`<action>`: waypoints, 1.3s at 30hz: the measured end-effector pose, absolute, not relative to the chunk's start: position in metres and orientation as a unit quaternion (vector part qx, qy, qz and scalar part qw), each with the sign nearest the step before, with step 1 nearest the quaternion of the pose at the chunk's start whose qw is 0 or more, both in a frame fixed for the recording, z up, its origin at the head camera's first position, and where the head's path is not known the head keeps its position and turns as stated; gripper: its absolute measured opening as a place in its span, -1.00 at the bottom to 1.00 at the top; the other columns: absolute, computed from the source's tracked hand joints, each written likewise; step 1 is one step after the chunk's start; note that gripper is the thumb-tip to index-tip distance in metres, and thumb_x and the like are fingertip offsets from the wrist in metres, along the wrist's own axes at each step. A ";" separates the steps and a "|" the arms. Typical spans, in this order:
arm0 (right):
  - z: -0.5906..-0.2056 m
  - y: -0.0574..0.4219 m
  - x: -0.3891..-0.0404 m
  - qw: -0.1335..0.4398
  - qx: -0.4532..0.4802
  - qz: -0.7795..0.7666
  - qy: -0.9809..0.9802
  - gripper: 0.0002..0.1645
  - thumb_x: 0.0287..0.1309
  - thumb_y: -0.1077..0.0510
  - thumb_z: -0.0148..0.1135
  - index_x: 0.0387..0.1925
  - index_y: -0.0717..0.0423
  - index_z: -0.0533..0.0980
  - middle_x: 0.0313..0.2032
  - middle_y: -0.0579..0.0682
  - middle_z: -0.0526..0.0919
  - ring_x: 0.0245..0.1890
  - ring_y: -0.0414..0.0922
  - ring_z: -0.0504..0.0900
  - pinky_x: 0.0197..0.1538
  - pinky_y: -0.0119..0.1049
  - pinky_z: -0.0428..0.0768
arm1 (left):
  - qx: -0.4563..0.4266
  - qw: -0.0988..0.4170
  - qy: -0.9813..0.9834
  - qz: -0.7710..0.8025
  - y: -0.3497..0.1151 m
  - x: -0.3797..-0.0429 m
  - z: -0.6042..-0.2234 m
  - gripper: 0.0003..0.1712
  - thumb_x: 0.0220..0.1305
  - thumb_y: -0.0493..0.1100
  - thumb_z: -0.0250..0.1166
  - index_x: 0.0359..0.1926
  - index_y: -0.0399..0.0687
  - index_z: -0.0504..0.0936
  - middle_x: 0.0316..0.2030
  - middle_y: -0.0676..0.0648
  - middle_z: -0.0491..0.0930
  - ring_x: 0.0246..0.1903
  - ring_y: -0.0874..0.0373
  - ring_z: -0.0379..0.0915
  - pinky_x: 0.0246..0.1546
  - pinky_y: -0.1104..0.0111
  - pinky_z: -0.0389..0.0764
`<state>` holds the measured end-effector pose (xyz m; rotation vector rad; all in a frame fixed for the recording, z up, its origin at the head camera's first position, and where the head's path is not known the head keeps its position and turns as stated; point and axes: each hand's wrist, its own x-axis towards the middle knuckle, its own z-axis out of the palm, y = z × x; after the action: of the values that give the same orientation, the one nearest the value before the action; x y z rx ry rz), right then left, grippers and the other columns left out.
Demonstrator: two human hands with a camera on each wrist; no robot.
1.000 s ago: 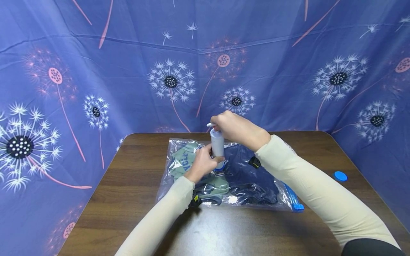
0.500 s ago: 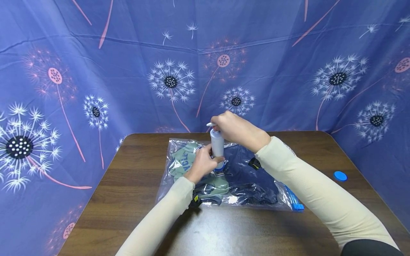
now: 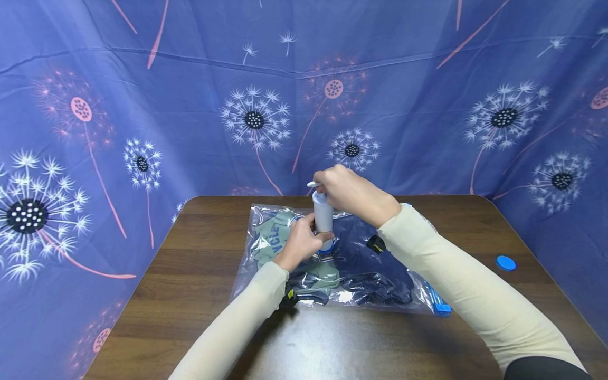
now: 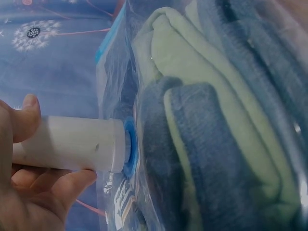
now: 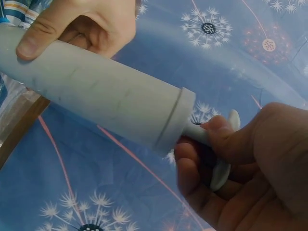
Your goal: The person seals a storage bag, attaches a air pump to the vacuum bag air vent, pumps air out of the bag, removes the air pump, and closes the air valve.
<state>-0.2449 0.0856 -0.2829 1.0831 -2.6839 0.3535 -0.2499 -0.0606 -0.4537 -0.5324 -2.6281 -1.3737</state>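
Observation:
A white hand pump stands upright on the blue valve of a clear vacuum storage bag. My left hand grips the lower part of the pump's barrel, thumb on one side and fingers on the other. At the top, my right hand curls round the pump's T-shaped handle; only a short length of rod shows between handle and barrel. Inside the bag lie folded clothes: a green garment with blue letters and dark navy garments.
A round blue cap lies on the wooden table at the right. The bag's blue zip slider sits at its near right corner. A blue dandelion-print cloth hangs behind the table and at both sides.
Both hands keep the same hold on the pump, and the handle stays at about the same height. The head view has shifted very slightly.

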 end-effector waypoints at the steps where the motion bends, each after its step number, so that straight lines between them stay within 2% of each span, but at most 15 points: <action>1: -0.282 0.085 -0.245 0.110 0.370 0.121 -0.914 -0.76 0.16 0.54 0.18 -0.19 0.34 0.65 -0.24 0.22 0.77 -0.23 0.06 0.80 -0.20 -0.21 0.76 | -0.176 0.067 -0.871 -0.454 -0.061 -0.249 -0.454 -0.57 0.14 -0.14 0.56 0.00 -0.16 0.66 -0.19 -0.11 0.78 -0.28 0.14 0.69 -0.25 0.27 0.68; 4: -0.278 0.084 -0.246 0.083 0.371 0.122 -0.917 -0.71 0.15 0.54 0.14 -0.14 0.36 0.66 -0.21 0.24 0.77 -0.20 0.08 0.80 -0.17 -0.20 0.77 | -0.177 0.070 -0.872 -0.451 -0.061 -0.249 -0.453 -0.58 0.14 -0.12 0.57 -0.02 -0.15 0.66 -0.21 -0.10 0.78 -0.28 0.15 0.69 -0.25 0.29 0.68; 8: -0.265 0.083 -0.246 0.063 0.370 0.125 -0.919 -0.73 0.17 0.52 0.15 -0.15 0.36 0.67 -0.23 0.23 0.78 -0.26 0.05 0.79 -0.19 -0.19 0.76 | -0.177 0.068 -0.873 -0.450 -0.061 -0.248 -0.453 -0.56 0.14 -0.11 0.56 0.00 -0.15 0.66 -0.19 -0.11 0.78 -0.27 0.14 0.69 -0.24 0.28 0.69; 10: -0.255 0.081 -0.245 0.082 0.375 0.129 -0.914 -0.78 0.21 0.49 0.17 -0.19 0.35 0.68 -0.26 0.22 0.78 -0.32 0.03 0.77 -0.23 -0.20 0.75 | -0.173 0.065 -0.873 -0.451 -0.062 -0.248 -0.452 -0.55 0.14 -0.11 0.57 0.01 -0.16 0.66 -0.18 -0.12 0.78 -0.25 0.12 0.70 -0.22 0.27 0.70; 15: -0.226 0.080 -0.241 0.170 0.383 0.157 -0.894 -0.83 0.28 0.46 0.15 -0.25 0.34 0.66 -0.30 0.21 0.76 -0.37 0.01 0.69 -0.24 -0.15 0.70 | -0.172 0.063 -0.871 -0.456 -0.062 -0.248 -0.451 -0.53 0.14 -0.13 0.56 0.04 -0.16 0.65 -0.15 -0.13 0.78 -0.21 0.10 0.71 -0.17 0.25 0.71; 20: -0.206 0.083 -0.238 0.255 0.375 0.175 -0.874 -0.79 0.36 0.45 0.09 -0.17 0.37 0.66 -0.27 0.24 0.73 -0.30 0.08 0.67 -0.15 -0.08 0.68 | -0.174 0.061 -0.869 -0.459 -0.060 -0.249 -0.451 -0.52 0.15 -0.11 0.55 0.07 -0.15 0.65 -0.12 -0.13 0.78 -0.17 0.07 0.73 -0.15 0.24 0.72; 24: -0.202 0.085 -0.237 0.280 0.373 0.188 -0.865 -0.76 0.38 0.45 0.07 -0.12 0.37 0.65 -0.25 0.23 0.73 -0.30 0.06 0.66 -0.16 -0.09 0.66 | -0.169 0.056 -0.870 -0.460 -0.059 -0.248 -0.451 -0.52 0.16 -0.13 0.55 0.08 -0.14 0.65 -0.11 -0.14 0.78 -0.15 0.05 0.73 -0.13 0.21 0.73; 29: -0.208 0.089 -0.237 0.252 0.363 0.176 -0.879 -0.82 0.40 0.41 0.13 -0.13 0.33 0.66 -0.25 0.20 0.75 -0.32 0.03 0.68 -0.19 -0.11 0.66 | -0.171 0.058 -0.870 -0.459 -0.059 -0.248 -0.451 -0.52 0.16 -0.14 0.55 0.07 -0.16 0.65 -0.11 -0.14 0.78 -0.16 0.05 0.73 -0.14 0.19 0.73; 33: -0.225 0.090 -0.241 0.198 0.365 0.166 -0.895 -0.85 0.35 0.44 0.17 -0.17 0.34 0.65 -0.24 0.21 0.78 -0.30 0.05 0.75 -0.22 -0.11 0.69 | -0.174 0.062 -0.871 -0.455 -0.059 -0.248 -0.451 -0.53 0.15 -0.13 0.55 0.06 -0.17 0.65 -0.13 -0.14 0.78 -0.18 0.07 0.73 -0.16 0.20 0.72; 39: -0.253 0.086 -0.244 0.100 0.348 0.146 -0.920 -0.78 0.23 0.51 0.19 -0.13 0.34 0.64 -0.20 0.20 0.78 -0.18 0.05 0.80 -0.17 -0.15 0.76 | -0.180 0.068 -0.872 -0.450 -0.060 -0.248 -0.451 -0.54 0.16 -0.10 0.55 0.04 -0.14 0.65 -0.15 -0.12 0.78 -0.20 0.09 0.72 -0.19 0.23 0.72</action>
<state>-0.2435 0.0858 -0.2528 1.0301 -2.7207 0.4323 -0.2483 -0.0603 -0.4513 -0.5423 -2.6266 -1.3552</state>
